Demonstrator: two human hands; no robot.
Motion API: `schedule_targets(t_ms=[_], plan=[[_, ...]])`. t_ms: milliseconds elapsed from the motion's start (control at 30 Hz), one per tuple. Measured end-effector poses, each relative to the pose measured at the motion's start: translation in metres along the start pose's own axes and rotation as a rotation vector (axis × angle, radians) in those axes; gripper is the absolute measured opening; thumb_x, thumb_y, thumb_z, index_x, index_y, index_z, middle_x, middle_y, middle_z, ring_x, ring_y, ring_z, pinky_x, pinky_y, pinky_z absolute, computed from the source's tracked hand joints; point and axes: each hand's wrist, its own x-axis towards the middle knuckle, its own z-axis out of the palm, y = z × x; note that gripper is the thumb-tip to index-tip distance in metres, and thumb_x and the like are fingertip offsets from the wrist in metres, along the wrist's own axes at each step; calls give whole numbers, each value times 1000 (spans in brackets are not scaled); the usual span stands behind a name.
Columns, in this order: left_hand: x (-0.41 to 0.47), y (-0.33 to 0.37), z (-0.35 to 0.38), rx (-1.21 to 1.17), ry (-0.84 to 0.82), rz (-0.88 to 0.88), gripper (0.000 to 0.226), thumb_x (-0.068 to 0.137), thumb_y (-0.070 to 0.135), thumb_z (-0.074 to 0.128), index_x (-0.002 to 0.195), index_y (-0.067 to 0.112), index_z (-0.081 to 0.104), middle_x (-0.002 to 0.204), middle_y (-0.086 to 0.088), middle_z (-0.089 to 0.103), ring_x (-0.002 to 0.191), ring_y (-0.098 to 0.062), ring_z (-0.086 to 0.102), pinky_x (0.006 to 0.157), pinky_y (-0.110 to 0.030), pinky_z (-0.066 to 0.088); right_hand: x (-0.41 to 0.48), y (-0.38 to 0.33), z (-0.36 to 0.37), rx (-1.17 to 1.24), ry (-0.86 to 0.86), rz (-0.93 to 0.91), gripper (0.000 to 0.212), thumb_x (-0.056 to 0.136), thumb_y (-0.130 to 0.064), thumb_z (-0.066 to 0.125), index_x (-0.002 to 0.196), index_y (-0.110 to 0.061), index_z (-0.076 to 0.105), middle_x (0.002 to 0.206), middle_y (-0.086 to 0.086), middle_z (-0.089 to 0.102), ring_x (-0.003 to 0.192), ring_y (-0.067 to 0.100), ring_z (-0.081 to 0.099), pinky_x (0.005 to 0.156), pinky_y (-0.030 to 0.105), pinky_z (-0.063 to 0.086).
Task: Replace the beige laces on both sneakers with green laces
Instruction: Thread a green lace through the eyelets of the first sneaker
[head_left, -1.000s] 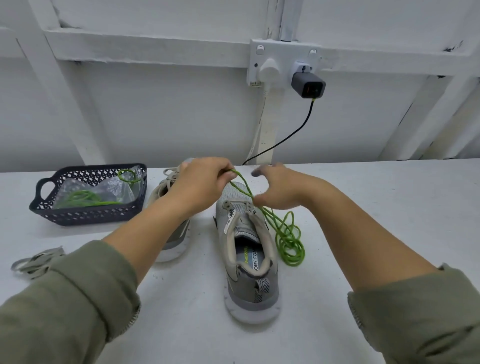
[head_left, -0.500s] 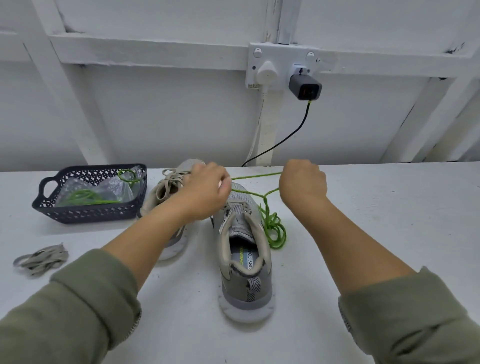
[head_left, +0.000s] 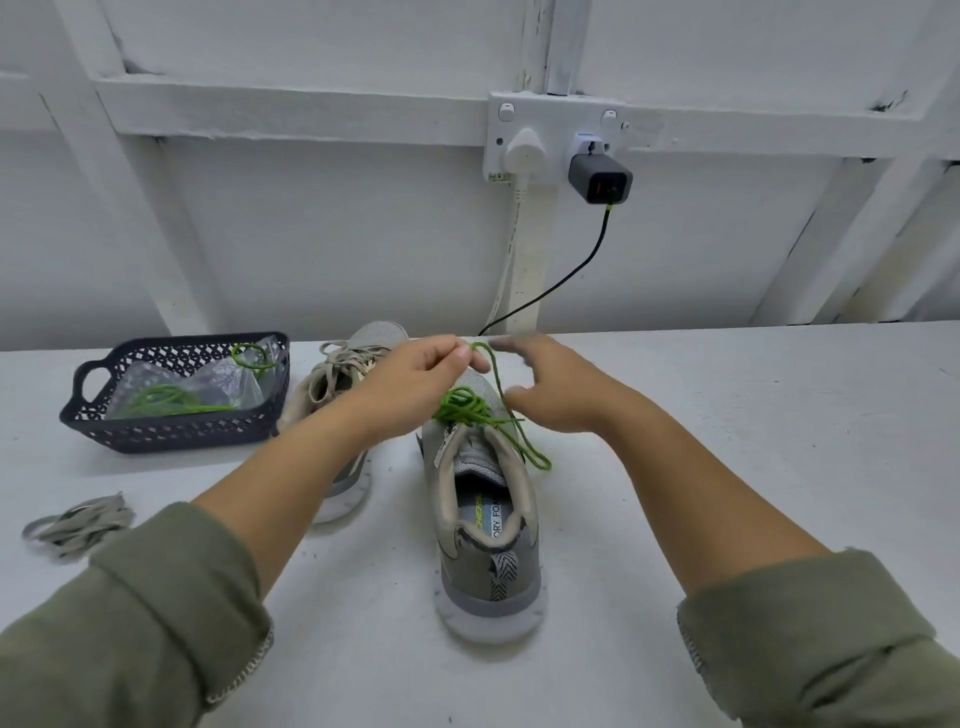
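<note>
Pinching green lace (head_left: 470, 410), left fingers (head_left: 459, 355) hover above the sneaker (head_left: 483, 545).

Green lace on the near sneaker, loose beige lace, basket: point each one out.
green lace (head_left: 464, 408), head view, on the bunched coil.
beige lace (head_left: 78, 527), head view, middle of the loose pile.
basket (head_left: 171, 434), head view, front wall.

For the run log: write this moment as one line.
left hand pinches green lace | right hand open beside it | lace bunched on near sneaker | far sneaker beige-laced
</note>
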Motion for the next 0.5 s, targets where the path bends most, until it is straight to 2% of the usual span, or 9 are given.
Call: schedule_targets(t_ms=[67,133,167,200,267,333,433,500], plan=[[-2,10,0,-15,12,47,30,103,27,42,91,25,69,61,0,43,57,-18,37,64,-32,35,2,-10,1,137,80,-112,27,95,-30,55,120,-21,63,115,1,65,104,16,60,84,30,48],[-4,19,-4,-39,18,63,31,102,27,44,86,24,69,68,-8,40,59,-20,35,61,-31,37,6,-7,4,114,163,-79,20,98,-27,52,98,-17,69,92,6,69,81,20,61,67,29,46],[-5,22,-9,-6,36,59,32,102,29,45,81,24,68,68,-9,38,59,-18,36,60,-28,37,8,-2,3,42,209,-6,20,98,-22,50,95,-15,69,89,8,68,78,22,59,63,29,43],[-5,23,-15,39,68,48,34,101,32,45,76,23,66,67,-9,37,58,-16,37,58,-26,36,9,5,2,-86,254,95,20,97,-16,48,96,-12,68,89,10,67,79,25,59,64,29,43],[-5,22,-31,83,173,-2,37,101,35,44,71,19,58,64,-9,38,54,-15,38,52,-21,35,3,21,-3,-393,309,351,19,94,-6,47,100,-9,65,92,8,62,89,28,60,76,31,42],[-4,17,-44,33,237,-52,38,102,36,42,70,16,52,58,-5,39,46,-9,38,50,-19,37,-9,32,-4,-563,251,562,23,88,-1,50,105,-10,61,101,7,61,99,27,59,84,33,40],[-3,7,-49,-66,234,-88,38,103,33,41,69,17,50,48,12,39,41,-5,36,56,-26,33,-13,29,2,-504,123,611,33,86,-1,50,117,-11,56,117,8,56,111,27,53,93,34,37],[-3,5,-42,13,227,-88,38,102,33,42,68,18,52,54,4,43,50,-13,39,58,-26,32,-8,19,8,-450,63,560,43,86,-3,49,128,-12,48,126,10,49,117,29,47,97,37,36]])
